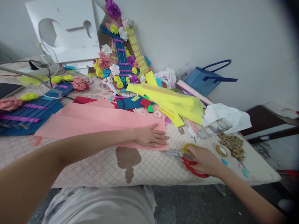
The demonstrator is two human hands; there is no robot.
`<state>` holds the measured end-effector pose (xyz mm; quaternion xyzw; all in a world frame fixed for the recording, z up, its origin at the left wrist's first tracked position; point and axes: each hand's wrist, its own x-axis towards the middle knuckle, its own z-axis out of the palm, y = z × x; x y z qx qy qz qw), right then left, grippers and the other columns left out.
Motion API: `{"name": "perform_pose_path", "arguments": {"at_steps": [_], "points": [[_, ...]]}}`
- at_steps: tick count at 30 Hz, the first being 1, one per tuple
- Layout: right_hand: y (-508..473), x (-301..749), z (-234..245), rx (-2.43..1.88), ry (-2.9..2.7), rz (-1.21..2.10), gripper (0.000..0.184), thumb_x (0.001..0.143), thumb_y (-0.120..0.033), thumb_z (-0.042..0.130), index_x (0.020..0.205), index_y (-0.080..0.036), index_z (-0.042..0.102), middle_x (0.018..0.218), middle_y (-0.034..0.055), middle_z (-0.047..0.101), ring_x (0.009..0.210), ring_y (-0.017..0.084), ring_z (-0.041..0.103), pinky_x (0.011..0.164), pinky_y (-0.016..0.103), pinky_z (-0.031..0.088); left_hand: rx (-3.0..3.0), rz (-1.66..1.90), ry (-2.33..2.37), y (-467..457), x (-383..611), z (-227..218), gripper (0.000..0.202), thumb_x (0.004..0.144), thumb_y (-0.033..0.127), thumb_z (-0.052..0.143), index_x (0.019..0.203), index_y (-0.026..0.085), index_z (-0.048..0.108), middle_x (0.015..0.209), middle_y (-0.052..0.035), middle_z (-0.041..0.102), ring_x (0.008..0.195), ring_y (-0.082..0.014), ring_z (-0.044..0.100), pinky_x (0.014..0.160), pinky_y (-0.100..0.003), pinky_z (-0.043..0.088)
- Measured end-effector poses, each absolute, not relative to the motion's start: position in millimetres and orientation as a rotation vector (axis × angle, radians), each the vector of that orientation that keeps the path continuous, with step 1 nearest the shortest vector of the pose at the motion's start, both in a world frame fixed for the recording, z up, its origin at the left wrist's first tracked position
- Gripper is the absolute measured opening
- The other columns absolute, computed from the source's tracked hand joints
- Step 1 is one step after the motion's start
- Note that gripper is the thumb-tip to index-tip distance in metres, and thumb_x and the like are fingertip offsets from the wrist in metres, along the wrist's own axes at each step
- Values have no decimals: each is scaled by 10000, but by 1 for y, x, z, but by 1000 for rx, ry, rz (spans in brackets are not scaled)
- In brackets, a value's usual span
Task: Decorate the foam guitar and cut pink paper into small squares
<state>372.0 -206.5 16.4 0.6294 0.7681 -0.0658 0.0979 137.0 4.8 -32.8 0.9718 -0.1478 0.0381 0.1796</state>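
My left hand (150, 137) lies flat, fingers stretched out, on the near right corner of a large pink paper sheet (98, 119) spread on the table. My right hand (204, 160) is closed around the red handles of a pair of scissors (184, 155). The scissors' metal blades point left toward the pink sheet's edge. A small yellow scrap sits by my right thumb.
Yellow paper (173, 101) lies behind the pink sheet. A glass jar (215, 127), white crumpled paper (227, 116), a tape roll (223, 150) and nuts (233, 143) sit at right. Paper flower crafts (121, 56), a blue bag (204, 79) and blue craft boards (30, 110) crowd the back and left.
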Motion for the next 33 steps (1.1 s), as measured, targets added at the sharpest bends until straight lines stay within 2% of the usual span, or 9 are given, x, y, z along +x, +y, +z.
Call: {"name": "perform_pose_path", "arguments": {"at_steps": [10, 14, 19, 25, 33], "points": [[-209, 374, 14, 1838, 2211, -119, 233, 804, -343, 544, 966, -191, 477, 793, 63, 673, 740, 248, 658, 583, 288, 390, 2792, 201, -478, 6, 137, -36, 470, 929, 412, 277, 1394, 355, 308, 1486, 10, 284, 1367, -214, 260, 1121, -487, -46], [-211, 374, 15, 1880, 2251, -137, 256, 791, -338, 556, 985, -188, 489, 845, 75, 672, 798, 249, 651, 636, 299, 420, 2788, 190, -465, 6, 137, -35, 469, 928, 401, 288, 1393, 346, 315, 1482, 15, 290, 1367, -215, 260, 1122, -499, -32], [-209, 369, 15, 1908, 2313, -164, 291, 766, -320, 581, 1006, -190, 480, 909, 77, 654, 846, 242, 636, 692, 303, 436, 2779, 150, -445, 4, 137, -33, 466, 931, 395, 274, 1394, 356, 308, 1486, 19, 275, 1372, -200, 248, 1118, -483, -62], [-201, 362, 13, 1870, 2305, -154, 274, 790, -354, 561, 993, -193, 470, 880, 72, 651, 819, 243, 631, 668, 302, 420, 2758, 93, -393, 3, 135, -31, 469, 925, 386, 298, 1393, 374, 302, 1488, 39, 266, 1384, -175, 212, 1122, -438, -99], [-203, 363, 12, 1850, 2288, -116, 243, 780, -323, 565, 970, -189, 494, 818, 59, 668, 771, 239, 647, 605, 284, 397, 2748, 148, -465, 5, 136, -36, 482, 936, 404, 269, 1413, 335, 269, 1492, 18, 253, 1394, -176, 175, 1105, -461, -131]]}}
